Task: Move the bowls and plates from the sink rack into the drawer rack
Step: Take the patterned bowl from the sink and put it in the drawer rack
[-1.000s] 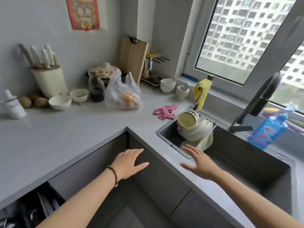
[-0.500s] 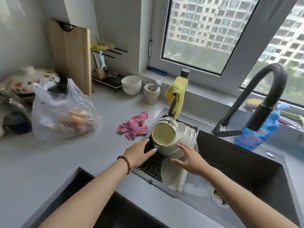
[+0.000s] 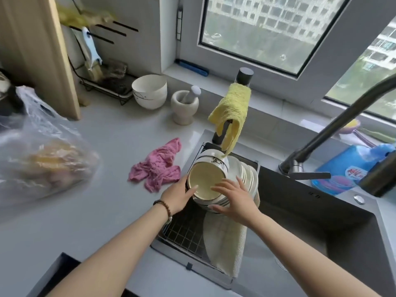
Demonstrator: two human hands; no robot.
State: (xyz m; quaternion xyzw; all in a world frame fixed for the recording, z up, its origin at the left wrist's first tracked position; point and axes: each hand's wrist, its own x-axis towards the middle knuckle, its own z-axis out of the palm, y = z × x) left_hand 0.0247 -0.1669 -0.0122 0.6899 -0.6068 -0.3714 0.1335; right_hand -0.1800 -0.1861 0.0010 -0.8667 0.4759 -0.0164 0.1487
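The bowls lie tipped on their side in the sink rack between both hands. The left hand hooks its thumb over the rim. Its fingers are hidden, so I cannot tell its grip. The right hand rests on the stack, fingers spread and straight.

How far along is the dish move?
Done: nothing visibly; bowls and plates sit in the sink rack. In hand: left hand grips the front bowl by its rim, right hand touches it. Left: the whole stack.
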